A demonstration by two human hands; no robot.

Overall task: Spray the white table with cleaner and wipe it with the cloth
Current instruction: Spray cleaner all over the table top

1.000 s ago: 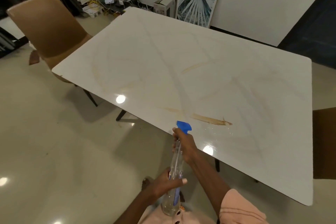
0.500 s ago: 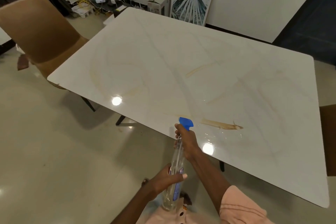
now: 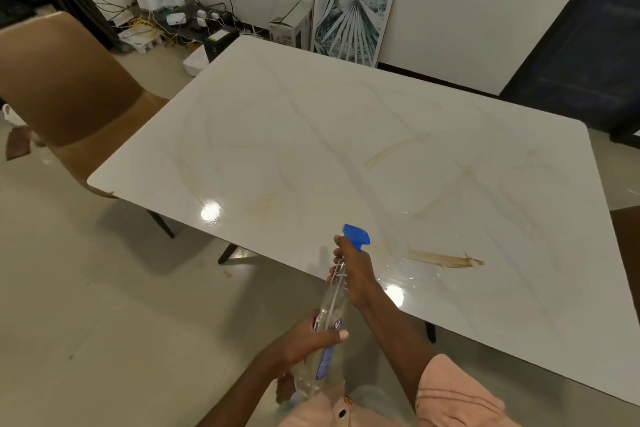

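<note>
The clear spray bottle [image 3: 329,333] with its blue nozzle [image 3: 356,236] is held tilted at the near edge of the white table [image 3: 311,135], nozzle over the tabletop. The right hand [image 3: 353,274] curls round the bottle's neck just under the nozzle; the left hand [image 3: 308,340] wraps the lower body, thumb across the label. A brown streak [image 3: 445,258] lies just beyond, with what looks like wet droplets beside it. A tan chair [image 3: 65,87] stands at the table's left end.
</note>
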